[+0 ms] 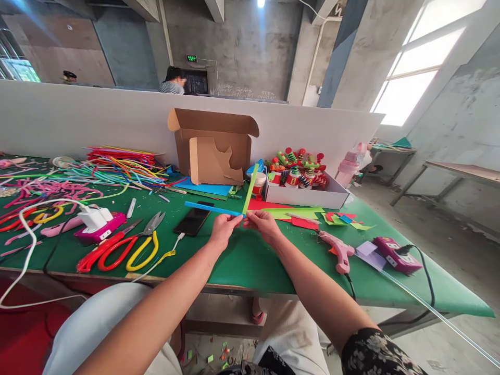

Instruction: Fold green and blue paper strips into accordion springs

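Observation:
Two paper strips meet at a corner between my hands, above the green table. The blue paper strip (213, 209) runs out to the left, and the light green paper strip (251, 188) points up and away. My left hand (224, 229) pinches the blue strip near the joined ends. Close beside it, my right hand (263, 225) pinches at the corner where the strips overlap; its fingertips partly cover the joint. Behind the blue strip lies a black phone (194, 220). Red and green paper sheets (291, 212) lie just beyond my right hand.
Scissors (117, 249) and pliers (150, 237) lie left, near a power strip (99, 227) with white cable. A pink glue gun (339, 251) rests right. Behind stand a cardboard box (213, 122) and a white box (308, 195) of paper crafts. Pipe cleaners (121, 156) are piled back left.

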Demonstrator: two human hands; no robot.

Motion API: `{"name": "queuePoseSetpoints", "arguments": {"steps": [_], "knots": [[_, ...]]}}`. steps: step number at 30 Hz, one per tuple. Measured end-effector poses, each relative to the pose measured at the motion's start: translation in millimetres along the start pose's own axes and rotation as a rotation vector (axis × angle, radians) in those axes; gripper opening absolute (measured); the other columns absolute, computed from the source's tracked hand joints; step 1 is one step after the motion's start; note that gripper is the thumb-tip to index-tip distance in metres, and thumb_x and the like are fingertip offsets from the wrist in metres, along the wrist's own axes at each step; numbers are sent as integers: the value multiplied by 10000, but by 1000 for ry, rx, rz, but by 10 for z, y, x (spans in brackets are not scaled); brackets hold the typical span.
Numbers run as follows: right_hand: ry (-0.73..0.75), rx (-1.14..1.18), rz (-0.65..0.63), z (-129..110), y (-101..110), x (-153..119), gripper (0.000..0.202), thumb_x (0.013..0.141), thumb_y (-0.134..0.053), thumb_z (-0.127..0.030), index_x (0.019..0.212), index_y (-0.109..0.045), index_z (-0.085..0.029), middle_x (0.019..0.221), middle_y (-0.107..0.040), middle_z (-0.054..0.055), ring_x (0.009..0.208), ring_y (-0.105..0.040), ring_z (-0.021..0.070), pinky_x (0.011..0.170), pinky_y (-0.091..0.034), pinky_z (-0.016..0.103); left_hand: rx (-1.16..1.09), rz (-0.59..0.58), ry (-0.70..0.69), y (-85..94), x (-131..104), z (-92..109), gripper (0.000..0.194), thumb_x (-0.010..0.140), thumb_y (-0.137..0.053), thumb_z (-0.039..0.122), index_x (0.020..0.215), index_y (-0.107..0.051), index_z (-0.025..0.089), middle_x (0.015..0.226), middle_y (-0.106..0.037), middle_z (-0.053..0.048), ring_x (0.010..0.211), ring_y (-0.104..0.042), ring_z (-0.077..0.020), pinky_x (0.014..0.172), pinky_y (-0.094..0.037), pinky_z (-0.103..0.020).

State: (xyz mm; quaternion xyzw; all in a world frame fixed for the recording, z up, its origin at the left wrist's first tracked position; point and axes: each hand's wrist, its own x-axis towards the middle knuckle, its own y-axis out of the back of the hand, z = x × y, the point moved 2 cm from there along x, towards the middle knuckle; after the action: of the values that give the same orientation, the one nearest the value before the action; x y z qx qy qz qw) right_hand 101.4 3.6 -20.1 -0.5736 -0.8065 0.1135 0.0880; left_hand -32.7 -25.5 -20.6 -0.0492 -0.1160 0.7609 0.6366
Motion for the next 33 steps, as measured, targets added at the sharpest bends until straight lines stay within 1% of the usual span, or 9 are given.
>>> {"name": "queuePoseSetpoints", "arguments": {"steps": [2,3,6,8,12,16,19,25,33], "knots": [[-13,17,-14,-14,-11,-10,406,589,-805,-533,667,-674,-157,624,-668,14,546,-618,113,626,-548,270,2,7,1,1,0,3,336,475,-826,444,576,-690,154,555,-639,-24,544,-525,-132,596,-424,-281],[-7,10,-17,-22,-15,-15,405,579,-813,-528,669,-675,-158,621,-663,9,546,-612,109,623,-545,267,14,9,3,1,-1,5,334,476,-824,445,573,-688,155,549,-634,-24,542,-524,-134,591,-420,-281],[31,-36,-4,-39,-13,-23,386,497,-870,-459,636,-664,-163,570,-627,-22,522,-584,94,608,-527,251,59,0,13,-2,-5,6,333,482,-823,446,544,-671,155,525,-610,-18,538,-517,-134,584,-415,-280],[45,-46,21,-41,-4,-23,383,469,-881,-440,612,-654,-166,538,-607,-33,503,-566,89,600,-518,249,49,-8,23,-8,-9,3,340,478,-825,448,553,-670,155,537,-615,-18,548,-523,-134,590,-423,-278],[42,-52,52,-33,3,-21,377,478,-873,-448,602,-655,-166,523,-605,-28,497,-561,93,607,-523,264,5,-16,29,-10,-5,-8,367,462,-840,444,619,-684,152,589,-650,-27,579,-554,-144,607,-444,-282],[12,-54,46,-36,-7,-23,376,467,-883,-424,611,-658,-160,533,-612,-26,507,-571,95,608,-531,264,21,-34,29,5,9,-21,361,465,-840,444,584,-670,149,555,-630,-24,553,-540,-137,600,-447,-285],[-10,-31,30,-42,-6,-25,376,456,-901,-372,583,-616,-162,523,-605,-32,505,-584,97,615,-538,263,11,-44,38,5,7,-24,361,463,-835,447,581,-664,152,548,-620,-15,543,-525,-129,588,-432,-277],[-46,-24,47,-10,22,-22,327,551,-882,-319,574,-597,-160,542,-642,12,522,-622,123,620,-553,273,-2,-47,21,-25,-17,-2,403,463,-822,484,635,-660,159,596,-623,-8,563,-514,-117,589,-411,-260],[5,-25,46,4,0,-9,385,478,-897,-354,571,-570,-171,541,-648,-4,512,-620,122,620,-558,285,27,-44,27,-7,-1,-27,402,468,-824,493,562,-610,165,541,-587,4,539,-500,-112,583,-406,-260]]}}
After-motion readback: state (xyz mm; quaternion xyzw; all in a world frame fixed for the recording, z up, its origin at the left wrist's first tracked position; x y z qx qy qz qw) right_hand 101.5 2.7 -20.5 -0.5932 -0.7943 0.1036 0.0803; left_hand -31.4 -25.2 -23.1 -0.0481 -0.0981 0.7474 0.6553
